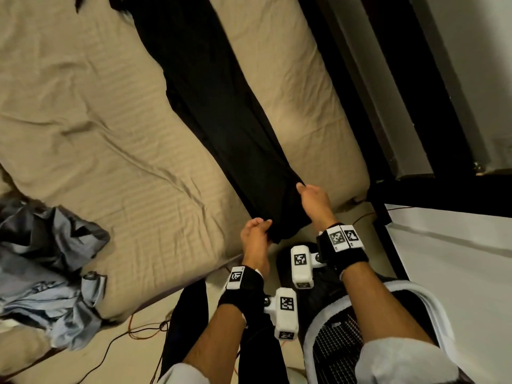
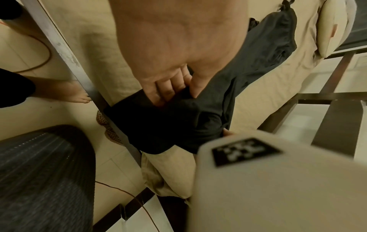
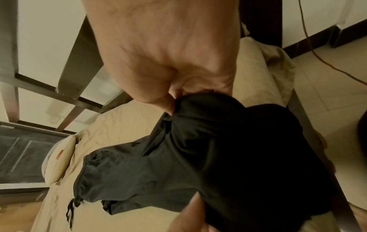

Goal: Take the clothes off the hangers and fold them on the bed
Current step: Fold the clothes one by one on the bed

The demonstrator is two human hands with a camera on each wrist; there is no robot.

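Both hands, left hand [image 1: 256, 234] and right hand [image 1: 311, 199], are pinching the black trousers' [image 1: 221, 92] hem; uneven pulling risks dragging them off the bed [image 1: 97, 120].

White mesh basket [image 1: 432, 306], orange cable [image 1: 138, 332] (on tiled floor), pillow [image 3: 59, 160]

No readable text; only black-and-white square marker codes on wrist cameras [image 1: 287, 312]

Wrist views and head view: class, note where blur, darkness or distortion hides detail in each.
Head view: warm dim light, black trousers show few folds. Left wrist view: the white wrist device is blurred up close. Right wrist view: trousers near the right hand sink into black, and the bed frame looks skewed.
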